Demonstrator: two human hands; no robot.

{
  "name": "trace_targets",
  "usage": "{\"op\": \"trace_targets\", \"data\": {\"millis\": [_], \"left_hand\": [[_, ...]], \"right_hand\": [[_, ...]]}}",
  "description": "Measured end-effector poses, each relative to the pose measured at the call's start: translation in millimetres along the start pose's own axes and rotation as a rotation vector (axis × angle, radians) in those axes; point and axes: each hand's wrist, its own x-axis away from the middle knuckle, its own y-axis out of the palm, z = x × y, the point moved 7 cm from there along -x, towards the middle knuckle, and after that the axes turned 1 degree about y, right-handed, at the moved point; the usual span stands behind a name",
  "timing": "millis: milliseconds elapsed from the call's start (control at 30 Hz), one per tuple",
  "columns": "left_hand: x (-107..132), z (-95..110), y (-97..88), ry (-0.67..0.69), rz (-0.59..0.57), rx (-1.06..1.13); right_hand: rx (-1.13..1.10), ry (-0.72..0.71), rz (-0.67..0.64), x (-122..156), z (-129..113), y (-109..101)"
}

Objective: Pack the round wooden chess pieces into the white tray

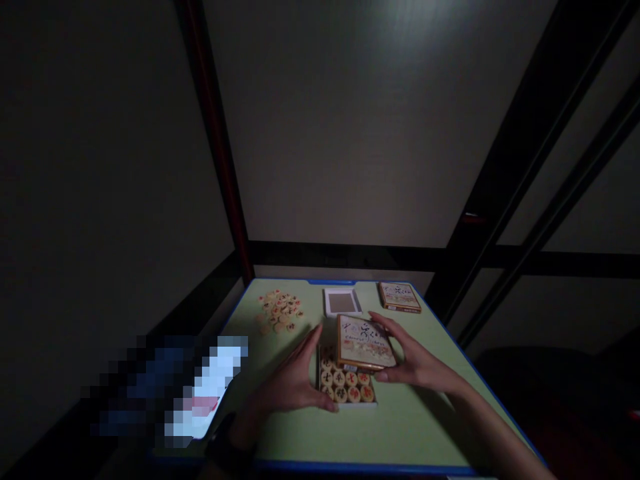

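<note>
My right hand (413,360) grips the lid of a Chinese chess box (366,343), thumb on its near right corner and fingers at its far right edge. The lid is tilted above an open tray of Chinese chess pieces (351,387) and hides its far part. Round wooden pieces with red and black characters sit in rows in the tray. My left hand (295,383) is beside the tray's left edge, fingers stretched forward and apart from the thumb. Its thumb is at the tray's near left corner; I cannot tell how firmly it touches.
Loose chess pieces (279,310) lie heaped at the table's far left. A shallow white box part (342,302) stands at the back, and a closed chess box (400,297) at the far right. The green table (415,427) has a blue edge. A bright blurred screen (207,387) is at the left.
</note>
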Motion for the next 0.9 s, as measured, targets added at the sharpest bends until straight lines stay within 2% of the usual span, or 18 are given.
{"op": "trace_targets", "data": {"millis": [133, 267, 367, 433, 500, 533, 633, 700, 733, 800, 900], "left_hand": [[3, -7, 12.3, -0.036, -0.074, -0.117], [0, -12, 19.8, -0.026, -0.084, -0.212], [-3, -12, 19.7, -0.014, -0.08, -0.228], [-4, -11, 18.7, -0.007, -0.077, -0.225], [-5, -10, 18.7, -0.004, -0.081, -0.221], [-6, -9, 18.8, -0.005, -0.08, -0.219], [-8, -9, 18.6, -0.024, -0.078, -0.205], [-9, -10, 16.9, -0.026, -0.081, -0.178], [-10, -11, 14.7, -0.022, -0.076, -0.157], [-10, -15, 6.1, -0.013, -0.032, -0.113], [-12, -25, -17.7, -0.034, 0.164, -0.094]], "right_hand": [[0.119, 0.179, 0.123, 22, 42, -36], [0.285, 0.253, 0.09, 42, 77, -52], [0.368, 0.323, -0.008, 47, 87, -53], [0.428, 0.353, -0.016, 43, 80, -53], [0.456, 0.309, -0.012, 31, 60, -42], [0.442, 0.247, -0.048, 24, 45, -29], [0.374, 0.092, -0.258, 3, 6, 27], [0.353, 0.04, -0.387, -8, -8, 61], [0.366, 0.041, -0.408, -13, -11, 72], [0.403, 0.06, -0.422, -20, -10, 84], [0.437, 0.059, -0.411, -23, -5, 84]]}}
